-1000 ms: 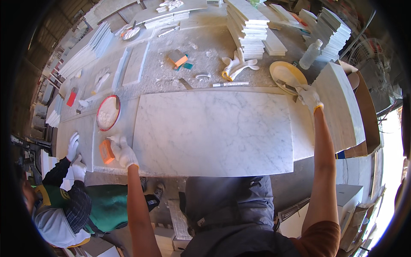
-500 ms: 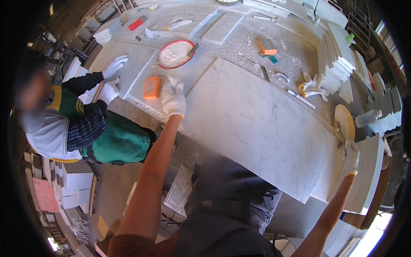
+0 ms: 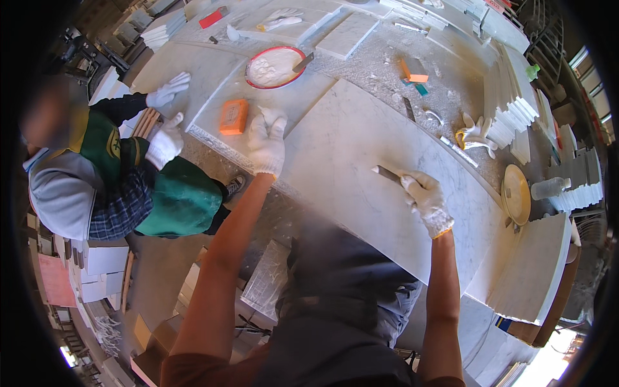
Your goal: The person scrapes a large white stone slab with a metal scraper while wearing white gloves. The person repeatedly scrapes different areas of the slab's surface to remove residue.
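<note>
My right hand (image 3: 427,201), in a white knit glove, grips a putty knife (image 3: 387,173) with white paste on its tip, over a large grey-veined marble slab (image 3: 361,148). At the slab's left end, my gloved left hand (image 3: 266,143) rests with its fingers curled together. What those fingers hold, if anything, I cannot make out. An orange block (image 3: 233,117) lies just left of that hand. Beyond it stands a red-rimmed bowl (image 3: 274,68) of white paste, another blade (image 3: 303,62) resting on its rim.
A co-worker in a green apron (image 3: 180,200) stands at the left, gloved hands by another slab. A yellowish plate (image 3: 516,193), a plastic bottle (image 3: 551,188) and stacked white tiles (image 3: 509,97) are at the right. Loose gloves (image 3: 476,135) lie near the stack.
My right hand has moved left from beside the yellowish plate to above the slab, bringing the putty knife with paste. My left hand stays by the slab's end. The co-worker's near hand has shifted slightly.
</note>
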`<control>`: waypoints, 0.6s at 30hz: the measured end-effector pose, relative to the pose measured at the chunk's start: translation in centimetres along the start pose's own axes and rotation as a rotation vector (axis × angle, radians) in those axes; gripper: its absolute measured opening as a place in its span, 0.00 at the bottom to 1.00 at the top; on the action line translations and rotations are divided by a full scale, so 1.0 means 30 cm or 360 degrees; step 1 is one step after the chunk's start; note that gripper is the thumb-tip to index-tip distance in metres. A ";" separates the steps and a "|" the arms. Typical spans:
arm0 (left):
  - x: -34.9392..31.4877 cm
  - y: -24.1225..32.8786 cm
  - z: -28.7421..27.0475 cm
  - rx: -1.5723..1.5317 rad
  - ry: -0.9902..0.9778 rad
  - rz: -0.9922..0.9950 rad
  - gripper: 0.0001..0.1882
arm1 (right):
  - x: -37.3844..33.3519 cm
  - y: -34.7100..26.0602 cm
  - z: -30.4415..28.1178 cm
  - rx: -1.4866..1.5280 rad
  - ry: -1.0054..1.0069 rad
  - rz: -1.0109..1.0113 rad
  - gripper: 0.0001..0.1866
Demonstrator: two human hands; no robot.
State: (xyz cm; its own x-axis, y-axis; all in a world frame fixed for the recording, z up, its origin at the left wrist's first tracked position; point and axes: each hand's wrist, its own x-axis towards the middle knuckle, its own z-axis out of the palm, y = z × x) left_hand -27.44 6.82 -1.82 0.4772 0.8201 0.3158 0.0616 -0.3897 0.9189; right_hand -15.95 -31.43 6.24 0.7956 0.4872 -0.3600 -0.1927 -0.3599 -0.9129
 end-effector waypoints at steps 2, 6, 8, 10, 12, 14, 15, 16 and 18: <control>-0.023 0.023 -0.015 -0.0128 -0.0046 -0.0052 0.08 | 0.028 -0.023 0.114 -0.0018 -0.0108 -0.0010 0.17; -0.041 0.049 -0.023 -0.0095 -0.0013 0.0011 0.08 | 0.079 -0.039 0.289 -0.0070 -0.0223 -0.0066 0.16; -0.040 0.045 -0.018 0.0068 -0.0005 -0.0009 0.08 | 0.109 -0.029 0.362 -0.0090 -0.0202 -0.0263 0.15; -0.037 0.031 -0.012 0.0146 0.0024 0.0015 0.11 | 0.132 -0.015 0.409 -0.0122 -0.0153 -0.0441 0.14; -0.038 0.016 -0.007 0.0247 0.0065 0.0014 0.14 | 0.143 0.002 0.436 -0.0158 -0.0089 -0.0535 0.14; -0.042 0.007 -0.003 0.0397 0.0113 -0.0055 0.17 | 0.146 0.014 0.456 -0.0237 -0.0021 -0.0618 0.13; -0.042 0.005 -0.004 0.0340 0.0111 -0.0007 0.19 | 0.143 0.018 0.463 -0.0286 0.0013 -0.0660 0.13; -0.043 0.007 -0.005 0.0306 0.0094 -0.0008 0.21 | 0.139 0.020 0.468 -0.0343 0.0041 -0.0689 0.13; -0.046 0.017 -0.008 0.0365 0.0072 -0.0046 0.24 | 0.121 0.024 0.473 -0.0435 0.0095 -0.0783 0.12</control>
State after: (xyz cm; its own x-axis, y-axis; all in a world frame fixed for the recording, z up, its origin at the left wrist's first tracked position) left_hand -28.29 5.59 -1.73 0.4326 0.8483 0.3054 0.2748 -0.4466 0.8515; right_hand -21.34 -18.62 1.55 0.7867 0.6067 0.1140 0.3584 -0.2985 -0.8846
